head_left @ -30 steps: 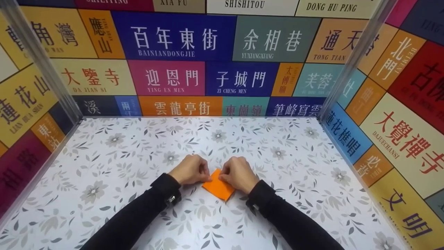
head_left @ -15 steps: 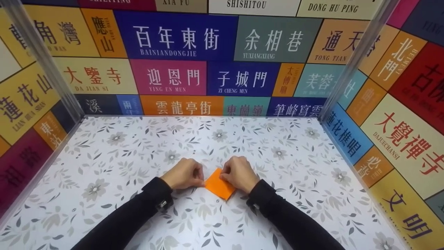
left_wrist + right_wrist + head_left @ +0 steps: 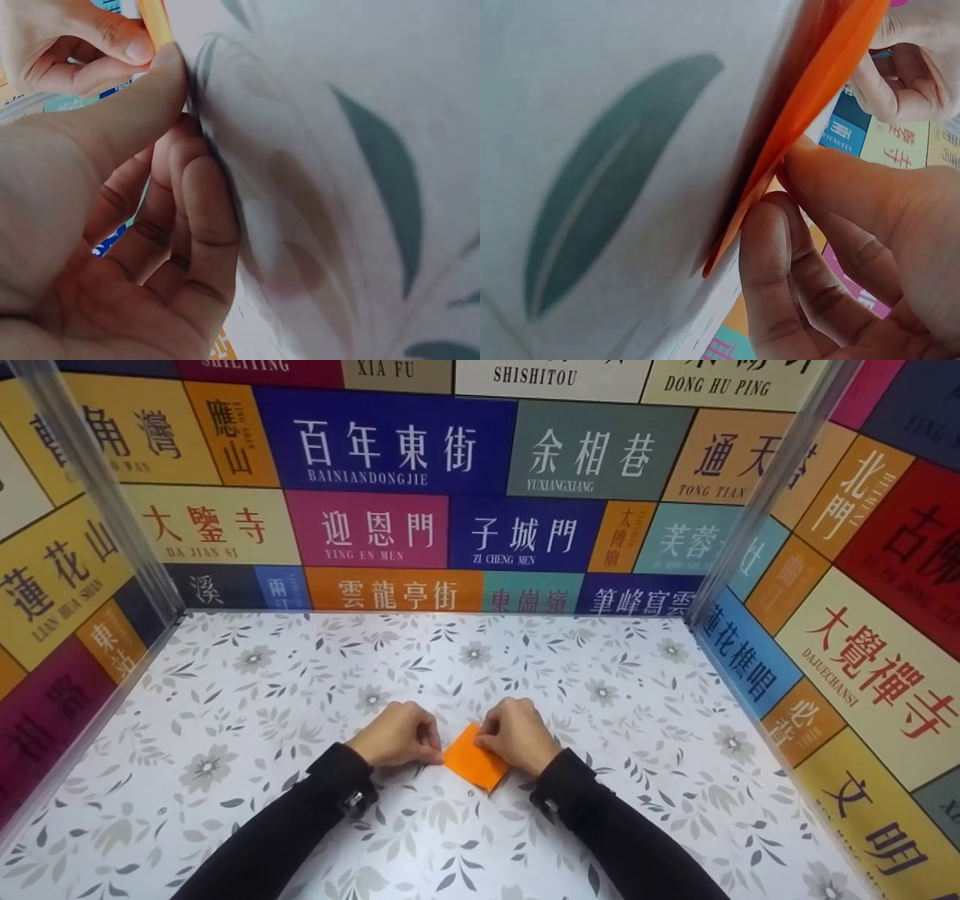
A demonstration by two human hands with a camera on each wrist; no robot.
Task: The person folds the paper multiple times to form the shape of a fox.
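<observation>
A small square of folded orange paper (image 3: 475,765) lies turned cornerwise on the patterned table, between the two hands. My left hand (image 3: 401,735) is at its left corner, thumb and index finger pinching right at the tip. In the left wrist view the left thumb (image 3: 146,97) meets the end of the orange strip (image 3: 155,21). My right hand (image 3: 517,735) pinches the paper's upper right edge. The right wrist view shows the paper (image 3: 802,105) edge-on, its layers slightly parted and lifted off the tabletop, with the right thumb and fingers (image 3: 766,240) against it.
The white tabletop (image 3: 247,720) carries a grey flower and leaf print. Upright panels with colourful printed signs enclose it at the back (image 3: 375,532), left (image 3: 52,577) and right (image 3: 862,645). Clear strips (image 3: 739,517) run along their corners.
My left hand has shifted left and slightly toward me, from the paper's upper left edge to its left corner. The right hand and the paper stay nearly where they were.
</observation>
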